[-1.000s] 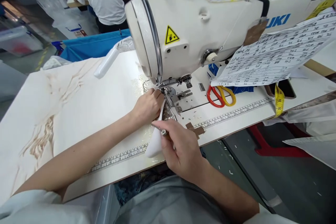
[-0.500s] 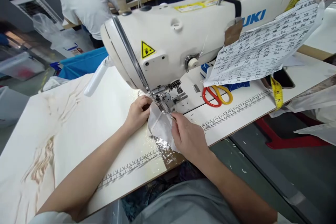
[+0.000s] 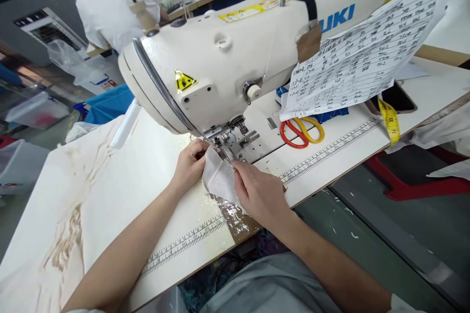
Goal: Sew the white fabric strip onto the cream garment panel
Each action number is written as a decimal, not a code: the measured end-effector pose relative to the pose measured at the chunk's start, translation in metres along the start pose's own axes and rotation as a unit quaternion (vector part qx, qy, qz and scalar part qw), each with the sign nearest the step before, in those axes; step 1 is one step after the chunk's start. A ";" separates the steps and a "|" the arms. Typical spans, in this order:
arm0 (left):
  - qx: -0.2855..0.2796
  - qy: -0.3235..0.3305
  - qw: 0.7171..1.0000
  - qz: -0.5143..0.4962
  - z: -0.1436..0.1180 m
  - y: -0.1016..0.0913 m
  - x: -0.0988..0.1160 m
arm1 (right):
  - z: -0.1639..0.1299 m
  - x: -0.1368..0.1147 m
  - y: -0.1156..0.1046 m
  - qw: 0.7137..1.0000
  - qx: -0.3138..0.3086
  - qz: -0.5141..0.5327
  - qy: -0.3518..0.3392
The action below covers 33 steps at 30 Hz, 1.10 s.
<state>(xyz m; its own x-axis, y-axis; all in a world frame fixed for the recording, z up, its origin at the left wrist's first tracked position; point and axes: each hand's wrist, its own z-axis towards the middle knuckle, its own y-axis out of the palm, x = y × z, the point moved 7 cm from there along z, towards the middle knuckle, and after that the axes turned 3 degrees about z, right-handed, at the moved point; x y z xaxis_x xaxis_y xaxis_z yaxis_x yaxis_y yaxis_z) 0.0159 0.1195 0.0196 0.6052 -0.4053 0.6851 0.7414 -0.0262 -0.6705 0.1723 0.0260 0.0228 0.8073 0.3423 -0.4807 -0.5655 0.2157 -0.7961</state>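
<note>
A small white fabric piece (image 3: 219, 177) lies flat on the table at the presser foot (image 3: 224, 143) of a white sewing machine (image 3: 227, 54). My left hand (image 3: 190, 163) pinches the piece's far left edge beside the foot. On the near right side my right hand (image 3: 257, 191) presses the fabric down, and a thin metal tool shows at its fingertips, pointing toward the needle area. The needle itself is hidden behind the machine head.
Orange and yellow scissors (image 3: 301, 132) lie right of the needle plate, under a taped printed sheet (image 3: 363, 54). A yellow tape measure (image 3: 389, 120) hangs off the table edge (image 3: 330, 181). A person in white (image 3: 110, 14) stands behind, near a blue bin (image 3: 106, 105).
The white piece went from hanging folded in my right hand to lying spread at the presser foot. Both hands closed in on it. My head moved, shifting the view.
</note>
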 end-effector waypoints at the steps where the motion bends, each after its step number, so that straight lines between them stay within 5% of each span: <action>1: 0.001 0.001 1.000 -0.001 0.000 0.000 0.000 | 0.000 0.000 0.000 1.000 -0.003 -0.002 0.002; 33: -0.004 -0.017 1.000 -0.008 0.002 0.001 -0.008 | -0.001 0.000 0.001 1.000 0.000 -0.015 -0.002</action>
<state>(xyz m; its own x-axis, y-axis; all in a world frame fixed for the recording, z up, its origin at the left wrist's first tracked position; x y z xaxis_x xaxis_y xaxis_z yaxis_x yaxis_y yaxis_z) 0.0130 0.1248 0.0142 0.6025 -0.3737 0.7052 0.7490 -0.0404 -0.6613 0.1718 0.0251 0.0220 0.8233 0.3397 -0.4547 -0.5408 0.2266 -0.8101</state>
